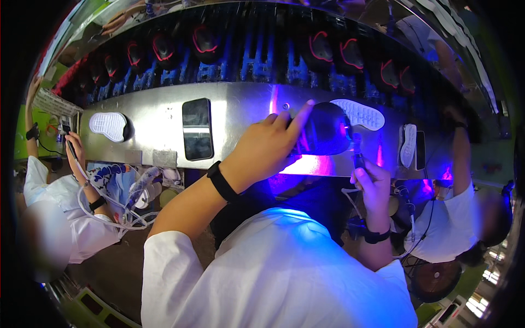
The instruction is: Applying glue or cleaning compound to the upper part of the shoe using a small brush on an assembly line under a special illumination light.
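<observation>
Across the far side, a conveyor (249, 63) is stretching from left to right, with red-lined shoes (206, 42) sitting along it. Before it, a metal bench (156, 117) is spanning the view, blue light glaring on its middle. One co-worker (71, 213) is sitting at the left, another (440, 224) at the right.

Over the bench's near edge, right of centre, a dark shoe (331, 128) is hanging or resting; which one cannot be told. The left hand (268, 143) is grasping its left end, index finger reaching out, while the undermost fingers are staying out of sight. A phone (197, 129) is lying left of that hand. White soles are lying about: one (363, 115) just behind the shoe, one (108, 126) far left, one (408, 145) to the right.

The right hand (373, 186) is pinching a thin tool (358, 159), whose tip is pointing toward the shoe's right end; contact there is unclear.
</observation>
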`<state>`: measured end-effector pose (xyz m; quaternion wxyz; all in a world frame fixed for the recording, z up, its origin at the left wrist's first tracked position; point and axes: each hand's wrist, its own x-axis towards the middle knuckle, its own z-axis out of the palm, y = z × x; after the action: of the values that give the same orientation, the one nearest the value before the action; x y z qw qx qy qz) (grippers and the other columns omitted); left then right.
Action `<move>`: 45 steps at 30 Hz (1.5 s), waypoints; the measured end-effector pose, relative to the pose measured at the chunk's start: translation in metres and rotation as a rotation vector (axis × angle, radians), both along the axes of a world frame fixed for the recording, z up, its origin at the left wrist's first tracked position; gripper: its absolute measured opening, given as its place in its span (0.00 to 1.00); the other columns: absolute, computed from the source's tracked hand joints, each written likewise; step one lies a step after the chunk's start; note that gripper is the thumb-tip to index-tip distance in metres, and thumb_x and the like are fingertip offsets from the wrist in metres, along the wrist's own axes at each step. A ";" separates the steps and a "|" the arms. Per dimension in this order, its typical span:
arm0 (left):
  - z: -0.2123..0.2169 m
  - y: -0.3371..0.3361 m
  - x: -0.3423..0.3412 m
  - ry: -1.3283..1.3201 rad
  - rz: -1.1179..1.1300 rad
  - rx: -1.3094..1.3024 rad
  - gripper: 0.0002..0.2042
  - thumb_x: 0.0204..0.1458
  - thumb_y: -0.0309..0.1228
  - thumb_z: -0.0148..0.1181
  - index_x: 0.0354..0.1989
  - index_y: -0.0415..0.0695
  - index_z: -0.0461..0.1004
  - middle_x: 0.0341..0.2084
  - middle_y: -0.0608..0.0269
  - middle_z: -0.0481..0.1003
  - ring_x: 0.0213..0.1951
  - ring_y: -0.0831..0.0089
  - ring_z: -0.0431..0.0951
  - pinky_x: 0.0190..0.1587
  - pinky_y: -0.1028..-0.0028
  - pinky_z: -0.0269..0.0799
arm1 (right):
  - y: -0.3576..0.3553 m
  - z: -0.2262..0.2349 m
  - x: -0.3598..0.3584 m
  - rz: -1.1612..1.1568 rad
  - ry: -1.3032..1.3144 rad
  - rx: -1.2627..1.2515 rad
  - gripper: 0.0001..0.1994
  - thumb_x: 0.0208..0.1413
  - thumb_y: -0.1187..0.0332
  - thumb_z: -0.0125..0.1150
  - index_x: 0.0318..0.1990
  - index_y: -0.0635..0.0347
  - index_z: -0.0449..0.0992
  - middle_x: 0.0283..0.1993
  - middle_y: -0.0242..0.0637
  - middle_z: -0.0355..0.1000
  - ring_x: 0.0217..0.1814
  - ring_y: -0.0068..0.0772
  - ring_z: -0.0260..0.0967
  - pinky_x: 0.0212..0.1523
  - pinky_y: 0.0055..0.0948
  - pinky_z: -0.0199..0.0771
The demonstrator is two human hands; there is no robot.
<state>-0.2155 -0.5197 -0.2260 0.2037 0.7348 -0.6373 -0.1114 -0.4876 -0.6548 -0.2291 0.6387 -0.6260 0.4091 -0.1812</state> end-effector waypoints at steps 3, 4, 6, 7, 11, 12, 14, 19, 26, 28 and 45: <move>0.008 0.011 -0.005 0.234 -0.005 -0.026 0.53 0.34 0.42 0.78 0.71 0.42 0.53 0.45 0.44 0.76 0.43 0.44 0.79 0.45 0.56 0.77 | -0.009 0.017 0.001 0.021 0.009 -0.114 0.16 0.58 0.72 0.66 0.53 0.67 0.79 0.32 0.29 0.75 0.30 0.17 0.68 0.31 0.19 0.67; 0.014 0.016 -0.009 0.291 -0.004 0.027 0.53 0.34 0.42 0.79 0.70 0.42 0.55 0.46 0.44 0.77 0.44 0.44 0.79 0.47 0.57 0.77 | -0.015 0.025 -0.001 0.067 0.048 -0.176 0.16 0.57 0.72 0.66 0.52 0.67 0.79 0.33 0.29 0.75 0.30 0.16 0.68 0.31 0.19 0.67; 0.024 0.023 -0.017 0.335 -0.026 0.083 0.52 0.34 0.41 0.79 0.70 0.41 0.56 0.46 0.43 0.77 0.45 0.44 0.79 0.49 0.58 0.77 | -0.020 0.047 0.004 0.092 0.025 -0.156 0.16 0.56 0.72 0.67 0.52 0.66 0.80 0.34 0.30 0.76 0.32 0.16 0.68 0.34 0.21 0.68; 0.027 0.024 -0.021 0.391 -0.057 0.048 0.52 0.34 0.41 0.80 0.69 0.41 0.57 0.47 0.43 0.77 0.47 0.45 0.80 0.51 0.58 0.76 | -0.022 0.056 0.007 0.072 0.017 -0.161 0.16 0.56 0.72 0.67 0.52 0.66 0.80 0.34 0.30 0.76 0.32 0.16 0.68 0.34 0.21 0.68; 0.036 0.019 -0.036 0.575 -0.155 0.004 0.51 0.33 0.43 0.81 0.69 0.41 0.59 0.50 0.45 0.76 0.51 0.49 0.80 0.54 0.60 0.75 | -0.029 0.069 -0.003 0.181 0.012 -0.252 0.16 0.56 0.70 0.68 0.50 0.66 0.80 0.34 0.31 0.77 0.34 0.21 0.70 0.37 0.24 0.70; 0.037 0.018 -0.039 0.655 -0.177 -0.016 0.52 0.33 0.44 0.82 0.68 0.40 0.59 0.52 0.47 0.76 0.53 0.53 0.79 0.56 0.60 0.74 | -0.030 0.068 -0.008 0.201 -0.010 -0.264 0.16 0.56 0.70 0.68 0.51 0.66 0.80 0.34 0.31 0.77 0.34 0.21 0.71 0.37 0.24 0.70; 0.045 0.011 -0.045 0.693 -0.199 0.001 0.53 0.34 0.43 0.81 0.70 0.42 0.56 0.51 0.47 0.76 0.52 0.54 0.80 0.55 0.61 0.74 | -0.031 0.068 -0.017 0.219 -0.052 -0.275 0.16 0.55 0.70 0.68 0.51 0.66 0.80 0.33 0.31 0.77 0.33 0.21 0.71 0.37 0.23 0.70; 0.053 0.002 -0.061 1.013 -0.211 0.063 0.52 0.36 0.41 0.82 0.70 0.41 0.55 0.54 0.53 0.76 0.54 0.63 0.78 0.58 0.63 0.72 | -0.034 0.061 -0.036 0.215 -0.088 -0.137 0.16 0.56 0.72 0.66 0.51 0.65 0.80 0.30 0.28 0.75 0.29 0.19 0.68 0.33 0.21 0.67; 0.059 -0.009 -0.074 1.223 -0.079 0.228 0.40 0.41 0.34 0.79 0.62 0.36 0.64 0.50 0.58 0.76 0.52 0.70 0.77 0.59 0.66 0.71 | -0.035 0.042 -0.053 0.229 -0.091 -0.182 0.15 0.56 0.71 0.67 0.50 0.69 0.80 0.30 0.32 0.75 0.28 0.20 0.70 0.31 0.23 0.71; 0.056 -0.011 -0.076 1.283 -0.051 0.291 0.38 0.42 0.33 0.78 0.62 0.36 0.64 0.50 0.58 0.76 0.52 0.70 0.77 0.58 0.67 0.72 | -0.030 0.035 -0.054 0.199 -0.014 -0.107 0.14 0.56 0.72 0.66 0.50 0.65 0.80 0.31 0.28 0.75 0.33 0.21 0.69 0.38 0.23 0.69; 0.050 0.001 -0.054 1.686 0.067 0.183 0.27 0.54 0.30 0.69 0.60 0.37 0.66 0.48 0.61 0.77 0.49 0.75 0.77 0.55 0.71 0.72 | -0.007 0.039 -0.024 0.209 0.085 -0.116 0.14 0.56 0.71 0.67 0.50 0.64 0.81 0.40 0.35 0.81 0.41 0.25 0.75 0.44 0.25 0.72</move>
<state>-0.2692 -0.5190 -0.1758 0.5538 0.4379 -0.2386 -0.6668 -0.5115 -0.6620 -0.1903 0.5989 -0.7083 0.3570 -0.1104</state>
